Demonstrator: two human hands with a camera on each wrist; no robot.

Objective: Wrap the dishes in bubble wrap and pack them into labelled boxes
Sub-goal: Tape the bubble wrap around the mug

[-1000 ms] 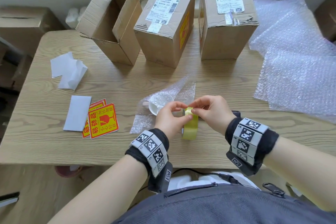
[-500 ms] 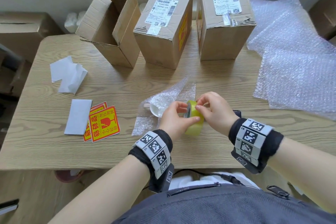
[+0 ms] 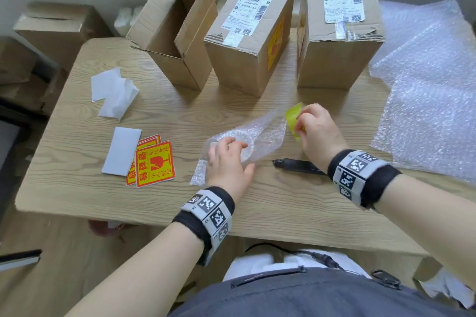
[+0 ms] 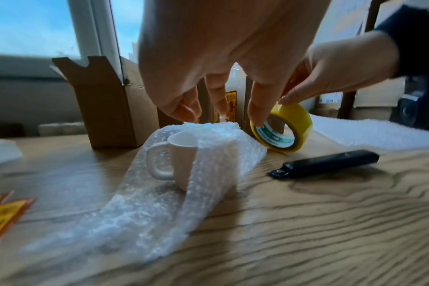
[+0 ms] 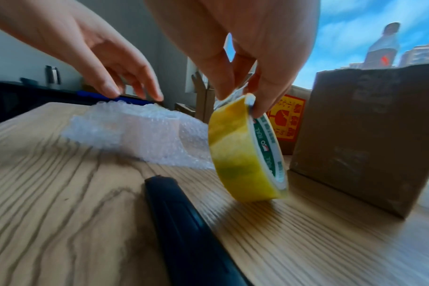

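A small white cup with a handle stands on the wooden table, loosely draped in a strip of bubble wrap. My left hand hovers spread over the wrapped cup; its fingertips are just above the wrap and grip nothing. To the right, my right hand pinches the top of a yellow tape roll. The roll stands tilted on edge, with its lower rim at the table.
A black utility knife lies under my right wrist. Behind stand an open cardboard box and two taped boxes. Bubble wrap sheets lie at the right. Red-yellow fragile stickers and white papers lie at the left.
My left hand has let go of the tape roll and moved left over the wrapped cup. My right hand has carried the roll right and away, which uncovers the knife.
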